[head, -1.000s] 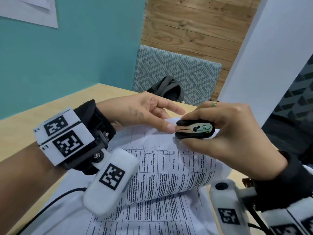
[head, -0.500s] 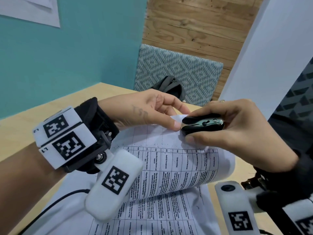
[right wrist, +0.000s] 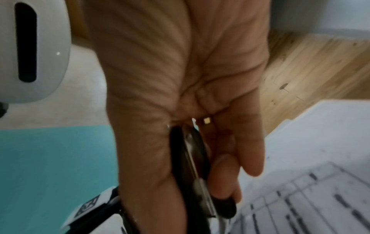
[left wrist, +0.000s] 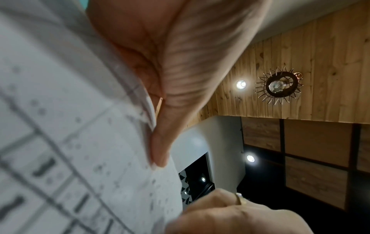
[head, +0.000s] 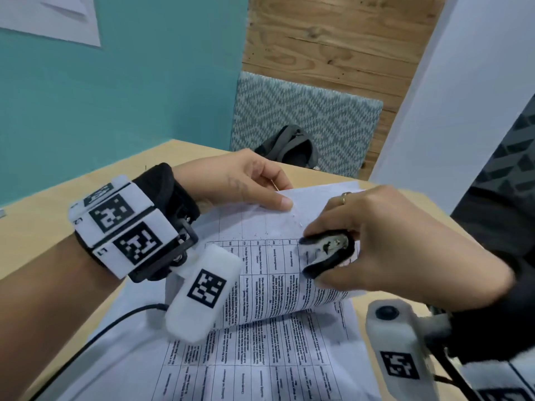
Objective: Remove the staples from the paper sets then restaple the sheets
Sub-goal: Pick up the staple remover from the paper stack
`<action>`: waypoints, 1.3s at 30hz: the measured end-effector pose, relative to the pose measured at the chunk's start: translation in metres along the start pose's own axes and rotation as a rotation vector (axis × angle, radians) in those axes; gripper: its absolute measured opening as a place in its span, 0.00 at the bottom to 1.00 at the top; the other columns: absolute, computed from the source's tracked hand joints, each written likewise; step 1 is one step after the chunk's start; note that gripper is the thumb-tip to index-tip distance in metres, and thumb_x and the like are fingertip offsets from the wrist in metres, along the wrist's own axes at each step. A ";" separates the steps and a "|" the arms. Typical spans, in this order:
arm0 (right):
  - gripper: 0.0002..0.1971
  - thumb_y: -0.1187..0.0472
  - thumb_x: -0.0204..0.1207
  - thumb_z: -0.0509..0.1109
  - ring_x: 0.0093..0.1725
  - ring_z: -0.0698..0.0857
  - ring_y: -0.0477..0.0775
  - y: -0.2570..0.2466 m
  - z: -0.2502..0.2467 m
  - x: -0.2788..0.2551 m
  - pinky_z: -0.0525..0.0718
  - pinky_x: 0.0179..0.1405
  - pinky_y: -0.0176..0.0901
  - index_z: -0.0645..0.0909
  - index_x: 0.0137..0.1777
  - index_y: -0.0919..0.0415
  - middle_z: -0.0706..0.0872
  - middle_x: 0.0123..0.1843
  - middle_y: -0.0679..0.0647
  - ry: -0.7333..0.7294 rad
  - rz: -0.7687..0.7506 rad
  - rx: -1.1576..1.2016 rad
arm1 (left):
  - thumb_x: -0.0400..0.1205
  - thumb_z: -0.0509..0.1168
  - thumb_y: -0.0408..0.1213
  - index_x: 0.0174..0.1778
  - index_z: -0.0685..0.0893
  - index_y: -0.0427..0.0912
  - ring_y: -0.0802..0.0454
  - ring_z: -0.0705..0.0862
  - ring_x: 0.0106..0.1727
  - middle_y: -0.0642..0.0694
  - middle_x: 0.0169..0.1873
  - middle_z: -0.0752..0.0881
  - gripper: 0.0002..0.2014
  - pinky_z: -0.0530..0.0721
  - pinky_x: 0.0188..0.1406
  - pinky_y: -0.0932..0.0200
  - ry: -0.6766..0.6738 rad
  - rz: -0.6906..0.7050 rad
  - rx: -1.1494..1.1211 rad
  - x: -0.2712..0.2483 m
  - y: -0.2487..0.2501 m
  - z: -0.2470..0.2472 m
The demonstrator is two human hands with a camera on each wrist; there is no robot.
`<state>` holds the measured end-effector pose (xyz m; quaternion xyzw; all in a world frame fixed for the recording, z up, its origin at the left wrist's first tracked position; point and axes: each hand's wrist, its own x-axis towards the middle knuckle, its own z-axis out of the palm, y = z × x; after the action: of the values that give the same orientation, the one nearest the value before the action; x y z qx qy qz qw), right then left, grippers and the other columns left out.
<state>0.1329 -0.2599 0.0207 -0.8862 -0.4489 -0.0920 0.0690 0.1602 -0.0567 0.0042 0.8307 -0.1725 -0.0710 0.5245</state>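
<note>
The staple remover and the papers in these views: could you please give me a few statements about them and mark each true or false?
1. The right hand grips the black staple remover. True.
2. The left hand lies flat and idle on the table. False: its thumb and fingers pinch the top edge of the paper set.
3. The staple remover is over the printed sheet, to the right of the left thumb. True.
4. The held paper set lies flat. False: it curves upward over another printed sheet lying below.
5. The right hand wears no ring. False: a ring shows on one finger.
</note>
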 end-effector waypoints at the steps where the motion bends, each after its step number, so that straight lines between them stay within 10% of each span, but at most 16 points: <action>1: 0.18 0.46 0.53 0.71 0.38 0.80 0.48 0.001 0.000 0.001 0.75 0.38 0.41 0.88 0.41 0.54 0.87 0.36 0.50 -0.004 -0.004 -0.023 | 0.69 0.73 0.35 0.45 0.87 0.37 0.54 0.84 0.33 0.40 0.37 0.88 0.10 0.81 0.32 0.68 -0.001 -0.008 -0.018 0.000 0.000 0.000; 9: 0.22 0.47 0.51 0.83 0.55 0.82 0.35 0.022 -0.009 0.001 0.80 0.50 0.31 0.86 0.48 0.46 0.81 0.60 0.43 0.091 0.089 0.340 | 0.60 0.78 0.28 0.42 0.89 0.37 0.52 0.84 0.33 0.40 0.34 0.87 0.15 0.82 0.33 0.67 -0.014 0.001 -0.067 -0.005 0.005 -0.001; 12: 0.21 0.56 0.53 0.84 0.45 0.89 0.49 0.029 -0.008 0.004 0.86 0.49 0.48 0.85 0.48 0.53 0.89 0.47 0.48 -0.012 0.109 0.543 | 0.59 0.77 0.26 0.44 0.88 0.39 0.57 0.86 0.33 0.45 0.33 0.89 0.18 0.85 0.35 0.68 -0.055 0.025 -0.055 -0.008 0.010 -0.003; 17: 0.21 0.59 0.52 0.85 0.43 0.90 0.52 0.036 -0.016 0.000 0.85 0.50 0.48 0.86 0.47 0.58 0.91 0.43 0.54 -0.027 0.151 0.691 | 0.63 0.78 0.28 0.40 0.90 0.40 0.57 0.86 0.31 0.45 0.31 0.90 0.11 0.83 0.31 0.70 -0.057 -0.015 0.034 -0.015 0.014 -0.009; 22: 0.23 0.45 0.55 0.79 0.46 0.85 0.42 0.019 -0.008 0.001 0.82 0.46 0.46 0.86 0.50 0.51 0.87 0.46 0.41 0.238 0.075 0.266 | 0.61 0.73 0.25 0.39 0.90 0.37 0.55 0.88 0.31 0.41 0.32 0.90 0.11 0.85 0.31 0.67 -0.035 -0.025 -0.089 -0.013 0.014 -0.001; 27: 0.19 0.46 0.60 0.72 0.36 0.83 0.59 0.002 0.005 0.002 0.83 0.31 0.54 0.86 0.49 0.54 0.85 0.41 0.50 0.369 -0.058 -0.083 | 0.61 0.74 0.18 0.46 0.87 0.33 0.52 0.89 0.32 0.38 0.34 0.91 0.18 0.86 0.31 0.66 -0.029 -0.038 -0.241 -0.013 0.016 -0.001; 39: 0.16 0.51 0.60 0.73 0.36 0.86 0.65 0.004 0.010 0.003 0.84 0.29 0.54 0.87 0.45 0.59 0.87 0.41 0.55 0.383 -0.096 -0.155 | 0.65 0.70 0.21 0.57 0.85 0.35 0.52 0.89 0.35 0.40 0.36 0.91 0.23 0.86 0.36 0.65 -0.102 -0.050 -0.268 -0.013 0.016 0.000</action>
<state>0.1388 -0.2574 0.0120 -0.8327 -0.4609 -0.2962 0.0800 0.1442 -0.0582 0.0174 0.7525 -0.1670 -0.1487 0.6194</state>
